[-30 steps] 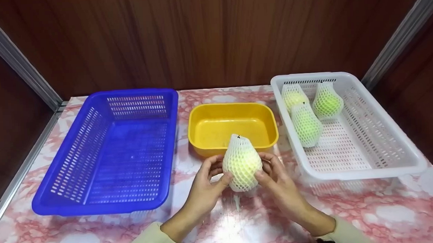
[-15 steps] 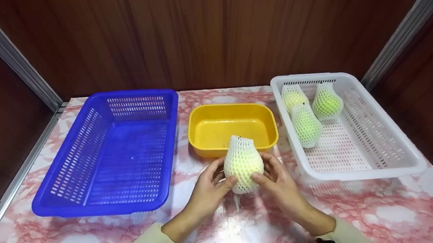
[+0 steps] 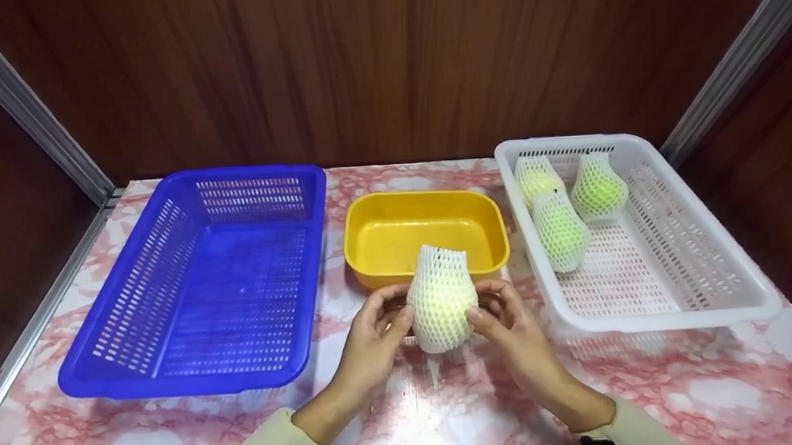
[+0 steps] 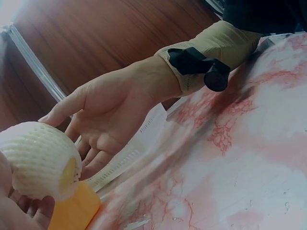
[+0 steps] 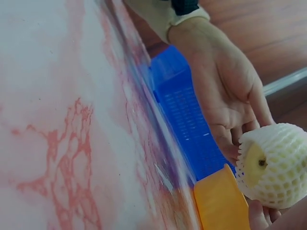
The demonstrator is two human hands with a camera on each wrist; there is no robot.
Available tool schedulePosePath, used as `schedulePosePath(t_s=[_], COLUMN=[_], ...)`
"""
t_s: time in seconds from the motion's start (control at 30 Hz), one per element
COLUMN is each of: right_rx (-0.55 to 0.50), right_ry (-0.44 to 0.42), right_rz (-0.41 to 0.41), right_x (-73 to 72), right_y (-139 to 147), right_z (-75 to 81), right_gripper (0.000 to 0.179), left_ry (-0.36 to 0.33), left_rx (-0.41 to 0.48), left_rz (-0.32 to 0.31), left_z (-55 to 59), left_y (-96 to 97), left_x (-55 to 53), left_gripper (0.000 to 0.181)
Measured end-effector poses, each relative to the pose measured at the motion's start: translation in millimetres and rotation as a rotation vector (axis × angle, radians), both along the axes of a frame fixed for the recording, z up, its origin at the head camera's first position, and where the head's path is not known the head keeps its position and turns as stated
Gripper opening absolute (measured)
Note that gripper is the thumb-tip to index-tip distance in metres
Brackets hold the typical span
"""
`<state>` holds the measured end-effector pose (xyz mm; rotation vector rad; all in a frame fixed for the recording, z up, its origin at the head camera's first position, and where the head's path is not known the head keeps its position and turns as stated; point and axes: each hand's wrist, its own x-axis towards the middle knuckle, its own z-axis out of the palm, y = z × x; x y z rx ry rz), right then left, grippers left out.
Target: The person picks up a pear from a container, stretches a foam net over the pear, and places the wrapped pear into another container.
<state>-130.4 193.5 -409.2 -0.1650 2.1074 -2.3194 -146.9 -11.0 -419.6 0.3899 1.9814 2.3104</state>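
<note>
A pale yellow pear (image 3: 443, 308) in a white foam net is between my two hands, in front of the yellow bin. My left hand (image 3: 373, 335) holds its left side, thumb toward me and fingers behind. My right hand (image 3: 520, 334) grips the right side in the same manner. The net's upper end stands up as a loose, flat-topped sleeve. In the right wrist view the bare bottom of the pear (image 5: 254, 165) shows a small brown calyx at the net's lower opening. My fingers behind the fruit are partly hidden in the head view.
A blue perforated basket (image 3: 313, 254) stands at left. In the middle, the yellow bin (image 3: 425, 197) holds nothing visible. The white basket (image 3: 672, 318) at right contains several netted green and yellow fruits (image 3: 561, 234). A wooden panel (image 3: 388, 67) rises behind the marbled tabletop (image 3: 143, 439).
The netted pear has turned in my hands, and the net's top end now looks wider and more upright. My thumbs have shifted from its lower front to its sides.
</note>
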Motion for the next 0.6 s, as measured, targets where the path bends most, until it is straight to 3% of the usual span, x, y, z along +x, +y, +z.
schedulePosePath(t_s=[0.13, 0.33, 0.47, 0.6], right_rx=[-0.015, 0.0, -0.008, -0.009], right_ry=[-0.016, -0.014, -0.015, -0.02], right_rz=[0.038, 0.114, 0.146, 0.15], right_x=[2.0, 1.9, 1.0, 0.8], right_y=[-0.7, 0.1, -0.9, -1.8], right_z=[0.2, -2.6, -4.2, -4.0], right_gripper=[0.036, 0.048, 0.058, 0.061], left_ry=[-0.009, -0.02, -0.011, 0.0], left_rx=[0.014, -0.006, -0.042, -0.05], left_rz=[-0.012, -0.108, -0.157, -0.164], left_z=[-0.8, -1.3, -1.0, -0.7], left_y=[-0.2, -1.0, 0.4, 1.4], left_x=[-0.5, 1.2, 2.0, 2.6], left_gripper=[0.046, 0.068, 0.07, 0.071])
